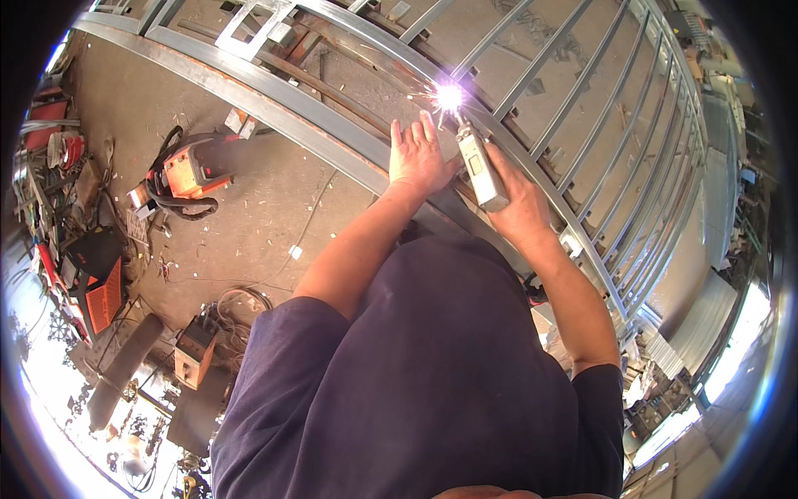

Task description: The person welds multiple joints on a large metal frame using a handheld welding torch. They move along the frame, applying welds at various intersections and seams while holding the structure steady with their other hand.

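Note:
A pale metal, box-bodied welding torch [482,170] is gripped in my right hand [522,204], its tip pointing away from me. At the tip burns a bright white-violet arc [449,98] that throws sparks and hides the spot it touches. The arc sits on a grey steel rail of a large barred metal frame [524,158]. My left hand [418,154] is just left of the torch, fingers stretched out and apart, holding nothing. Its fingertips are close to the arc. Whether the palm rests on the steel below cannot be made out.
A second long steel beam [274,108] runs across on the left. Beyond it, an orange and black machine [195,170] stands on the dusty floor. A cable crosses the floor near an orange box [194,356]. Scrap and tools pile up at far left; corrugated sheets [702,320] lie at right.

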`<state>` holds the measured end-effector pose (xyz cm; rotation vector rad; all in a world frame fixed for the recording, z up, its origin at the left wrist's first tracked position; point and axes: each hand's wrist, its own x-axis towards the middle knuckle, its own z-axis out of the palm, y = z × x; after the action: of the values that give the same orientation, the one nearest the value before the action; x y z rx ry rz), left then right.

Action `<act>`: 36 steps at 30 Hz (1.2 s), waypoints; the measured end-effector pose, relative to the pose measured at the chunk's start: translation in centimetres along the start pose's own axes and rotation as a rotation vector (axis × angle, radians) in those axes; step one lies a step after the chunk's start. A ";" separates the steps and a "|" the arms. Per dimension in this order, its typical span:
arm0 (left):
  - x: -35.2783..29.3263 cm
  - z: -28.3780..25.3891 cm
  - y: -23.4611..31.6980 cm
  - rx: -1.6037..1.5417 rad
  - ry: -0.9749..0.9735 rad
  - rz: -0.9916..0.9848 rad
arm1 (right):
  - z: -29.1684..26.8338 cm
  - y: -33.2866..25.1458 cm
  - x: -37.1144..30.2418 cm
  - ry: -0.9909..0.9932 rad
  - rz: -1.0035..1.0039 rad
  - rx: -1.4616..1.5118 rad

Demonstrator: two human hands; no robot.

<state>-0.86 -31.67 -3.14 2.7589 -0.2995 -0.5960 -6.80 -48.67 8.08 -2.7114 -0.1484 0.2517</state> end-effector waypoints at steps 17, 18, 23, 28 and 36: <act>-0.2 -0.5 0.4 -0.037 -0.011 -0.019 | -3.0 1.1 -6.0 -0.036 0.078 0.056; -0.1 -0.6 0.5 -0.027 -0.045 -0.028 | -2.7 1.6 -6.4 -0.033 0.088 0.042; -0.3 0.0 0.2 -0.018 0.036 0.010 | -2.2 2.3 -6.9 -0.066 0.169 0.018; -0.3 0.1 0.2 -0.017 0.033 0.010 | -1.3 2.7 -7.2 -0.019 0.119 -0.027; -0.2 0.0 0.1 -0.018 0.031 0.003 | -0.8 2.6 -7.4 -0.029 0.133 -0.072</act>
<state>-1.09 -31.73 -3.03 2.7472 -0.2895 -0.5515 -13.72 -52.37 8.90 -2.7934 0.0153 0.3303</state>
